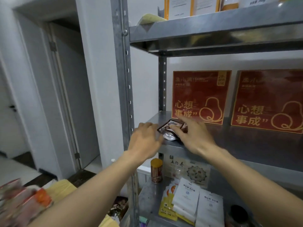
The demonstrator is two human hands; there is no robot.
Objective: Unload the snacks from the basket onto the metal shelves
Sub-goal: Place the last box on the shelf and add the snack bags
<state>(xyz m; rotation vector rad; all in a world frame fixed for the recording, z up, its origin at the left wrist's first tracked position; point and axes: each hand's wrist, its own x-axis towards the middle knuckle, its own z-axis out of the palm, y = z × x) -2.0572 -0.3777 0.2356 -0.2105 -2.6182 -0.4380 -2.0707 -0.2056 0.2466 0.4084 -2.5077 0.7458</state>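
Small dark-brown and silver snack packets (170, 131) lie at the front left corner of the middle metal shelf (246, 145). My right hand (191, 136) holds them, thumb and fingers curled over the top packet. My left hand (144, 140) is just left of the packets at the shelf's edge, fingers loosely bent, touching or nearly touching the silver packet. A blurred heap of red and orange snack bags (24, 203), where the basket seems to be, fills the bottom left corner.
Two red boxes (200, 97) (268, 102) stand at the back of the middle shelf. The lower shelf holds a brown jar (156, 171), a beige box (186, 171) and white and yellow packets (188, 200). An upright post (124, 79) stands left; a doorway lies beyond.
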